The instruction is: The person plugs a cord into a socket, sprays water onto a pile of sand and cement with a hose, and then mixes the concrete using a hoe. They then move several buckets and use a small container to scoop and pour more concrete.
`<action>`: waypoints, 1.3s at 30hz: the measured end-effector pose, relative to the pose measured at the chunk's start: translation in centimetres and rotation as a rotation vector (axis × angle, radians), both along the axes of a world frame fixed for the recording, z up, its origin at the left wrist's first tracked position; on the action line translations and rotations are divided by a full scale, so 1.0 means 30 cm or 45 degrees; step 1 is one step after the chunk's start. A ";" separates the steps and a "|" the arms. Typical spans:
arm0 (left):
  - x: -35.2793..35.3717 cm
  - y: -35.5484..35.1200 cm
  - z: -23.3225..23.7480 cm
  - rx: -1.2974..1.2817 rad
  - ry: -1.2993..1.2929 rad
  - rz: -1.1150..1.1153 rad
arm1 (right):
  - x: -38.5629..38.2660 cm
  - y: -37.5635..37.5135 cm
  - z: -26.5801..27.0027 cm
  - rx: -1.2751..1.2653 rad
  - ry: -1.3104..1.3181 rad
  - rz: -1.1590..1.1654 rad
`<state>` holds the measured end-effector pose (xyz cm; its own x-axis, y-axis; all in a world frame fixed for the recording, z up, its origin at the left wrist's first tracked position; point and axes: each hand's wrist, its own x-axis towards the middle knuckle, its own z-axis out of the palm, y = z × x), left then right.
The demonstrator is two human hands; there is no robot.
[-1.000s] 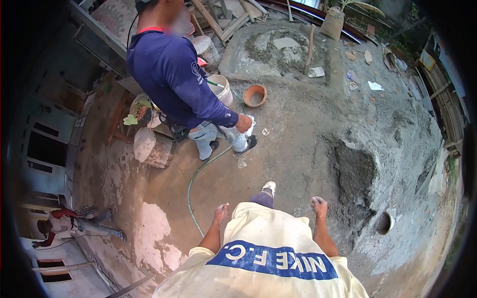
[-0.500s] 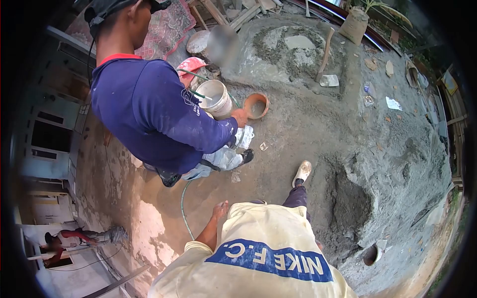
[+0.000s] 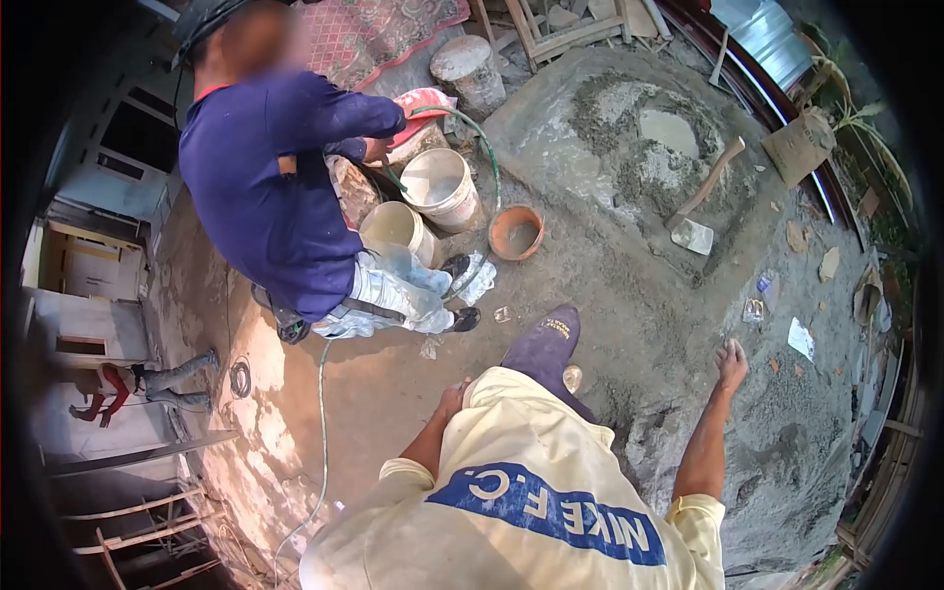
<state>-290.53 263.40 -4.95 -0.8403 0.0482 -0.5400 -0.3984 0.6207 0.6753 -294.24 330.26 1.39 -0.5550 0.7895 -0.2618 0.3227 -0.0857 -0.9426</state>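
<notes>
My left hand point(image 3: 453, 397) hangs close to my yellow shirt point(image 3: 511, 492), partly hidden by it, and I see nothing in it. Out to the side, my right hand point(image 3: 731, 360) is empty with fingers spread above grey sand point(image 3: 777, 442). My knee in dark trousers point(image 3: 547, 342) is raised in front of me. A co-worker in a blue shirt point(image 3: 261, 197) stands just ahead on the left, bent over two white buckets point(image 3: 441, 187), one hand at a green hose point(image 3: 470, 126).
An orange bowl point(image 3: 518, 233) sits beside the buckets. Beyond it is a mortar heap with a water pool point(image 3: 661, 128) and a shovel point(image 3: 696, 228). The hose runs along the ground point(image 3: 323, 413) at my left. Another person point(image 3: 123, 383) works on a lower level, far left.
I have stepped forward and turned; my knee has come up and my right hand has swung out into view. The co-worker has turned from the orange bowl toward the buckets.
</notes>
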 end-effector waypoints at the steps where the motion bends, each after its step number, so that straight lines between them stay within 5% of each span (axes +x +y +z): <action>1: -0.031 0.032 -0.008 0.015 0.019 -0.033 | -0.091 0.065 0.030 0.045 0.104 0.002; 5: -0.203 0.195 0.014 -0.051 0.028 0.049 | -0.331 0.043 0.180 -0.168 0.252 0.047; 11: -0.429 0.383 -0.023 0.133 -0.115 0.444 | -0.376 -0.086 -0.009 -0.283 -0.210 0.340; 18: -0.781 0.565 0.281 0.367 -0.133 1.030 | -0.343 -0.122 -0.002 -0.292 -0.537 0.541; 21: -0.873 0.534 0.304 0.600 -0.009 1.218 | -0.481 -0.090 0.005 -0.273 -0.503 0.686; 26: -1.026 0.487 0.363 0.537 0.055 1.500 | -0.768 0.000 0.053 -0.253 -0.368 0.794; 39: -0.990 0.575 0.492 0.371 0.234 2.000 | -1.228 0.314 0.142 -0.040 -0.445 1.231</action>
<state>-320.24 280.67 9.82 -0.2044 -0.8040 -0.5584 -0.3901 -0.4563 0.7998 -331.07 339.67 5.64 -0.8385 0.0354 -0.5437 0.5227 0.3340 -0.7844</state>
